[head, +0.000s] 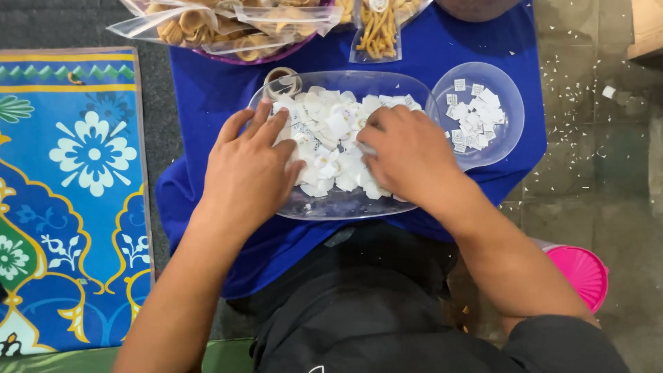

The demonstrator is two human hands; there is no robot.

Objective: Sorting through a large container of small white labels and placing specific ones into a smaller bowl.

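Floor: grey-green stone tiles [587,138], worn and stained, scattered with tiny white paper scraps, most thickly at the right.
Cloth: a bright blue fabric sheet [214,97] spread on the floor, carrying all the containers; its near edge reaches the person's dark-clothed lap.
Mat: a blue plastic woven mat with white flowers and yellow scrollwork [69,193] lies to the left of the cloth, with a strip of dark floor between them.
Main container: a clear oval plastic tray [345,206] sits in the middle of the cloth, heaped with small white paper slips [331,131].
Left hand [248,169]: lies palm down on the left part of the heap, fingers stretched and loose, clasping nothing visible.
Right hand [407,155]: rests on the right part of the heap with fingers curled down into the slips; whether it pinches one cannot be told.
Second container: a clear round plastic lid [511,131] just beside the tray's right end, holding a smaller batch of printed white paper squares [473,117].
Far edge: clear plastic bags of tan ring-shaped snacks [221,27] and a clear bag of orange stick snacks [378,31] lie beyond the tray.
Right corner: a pink round ribbed plastic lid [585,273] on the tiles near the person's right forearm.
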